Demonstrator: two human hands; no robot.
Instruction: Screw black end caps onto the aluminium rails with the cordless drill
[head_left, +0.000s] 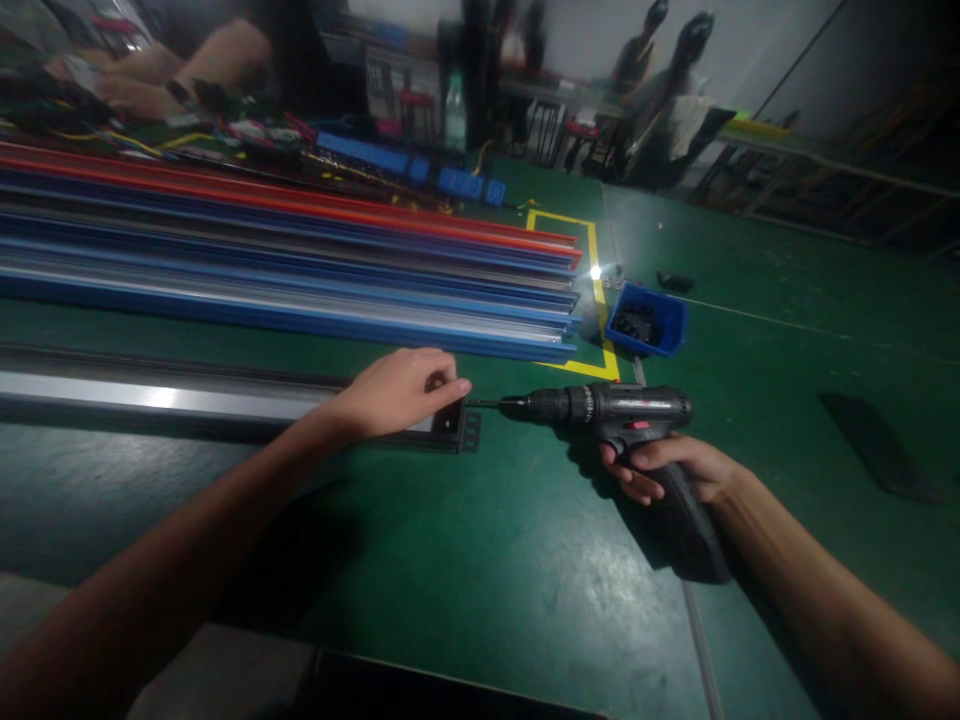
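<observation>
A long dark metal profile [187, 398] with a silver strip lies on the green table, running in from the left. My left hand [397, 393] is closed over its right end, thumb and curled fingers at the upper corner of the black end cap [470, 432]. What lies under those fingers is hidden. My right hand [694, 465] is wrapped around the handle of a black cordless drill [641, 403], one finger by the trigger. The drill lies level, pointing left. Its thin bit [486, 403] reaches the end cap beside my left thumb; whether they touch cannot be made out.
Several blue, grey and red profiles [300, 275] lie beyond, ending near yellow tape [598, 310]. A blue bin [667, 335] holds small dark parts. A dark flat piece [877, 445] lies right. Another person's arms [187, 75] are over wires and parts at the upper left.
</observation>
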